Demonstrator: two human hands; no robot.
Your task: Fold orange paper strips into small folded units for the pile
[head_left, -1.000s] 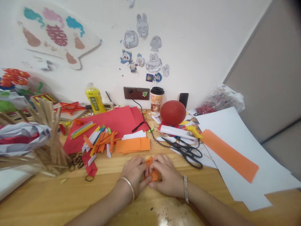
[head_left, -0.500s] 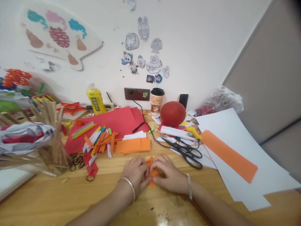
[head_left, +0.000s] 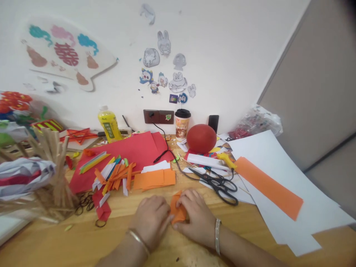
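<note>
Both of my hands rest on the wooden table [head_left: 55,241] near its front edge and press a small folded orange paper piece [head_left: 177,210] between them. My left hand [head_left: 151,220] has its fingers curled against the paper's left side. My right hand [head_left: 194,215] pinches the paper's right side with thumb and fingers. Each wrist wears a thin bangle. A stack of orange paper rectangles [head_left: 154,178] lies just beyond my hands.
Black scissors [head_left: 219,184] lie to the right of my hands. White sheets [head_left: 278,178] with an orange strip [head_left: 268,186] cover the right side. Red paper [head_left: 130,148], cut strips [head_left: 114,174], a red ball [head_left: 201,138], a cup [head_left: 181,124], a yellow bottle [head_left: 108,124] and wooden sticks [head_left: 55,167] lie further back and left.
My hands have shifted a little left and reworked the orange paper; more of its folded face now shows between them. The camera has tilted slightly.
</note>
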